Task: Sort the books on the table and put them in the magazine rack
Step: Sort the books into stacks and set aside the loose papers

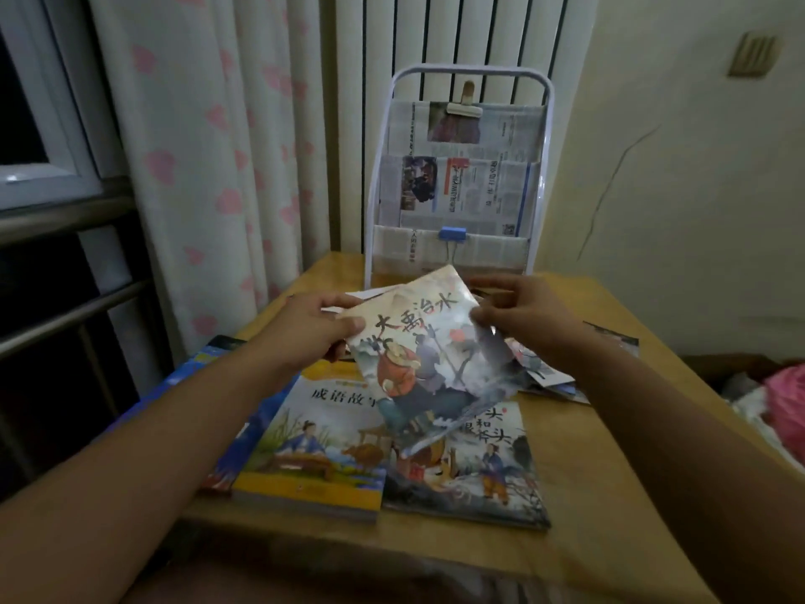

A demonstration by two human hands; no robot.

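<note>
A thin picture book (429,364) with a glossy cover is lifted above the table, tilted. My left hand (311,326) grips its left edge and my right hand (520,313) pinches its upper right edge. Under it lie a yellow-edged book (313,451), a picture book (475,473) to its right and a blue book (204,368) at the left. More thin books (549,372) lie behind my right hand. The white magazine rack (457,180) stands at the table's far edge, holding newspapers.
The wooden table (579,494) fills the middle. A curtain (204,159) and a window with metal rails are at the left, a radiator stands behind the rack, and a pink cloth (788,403) lies at the right.
</note>
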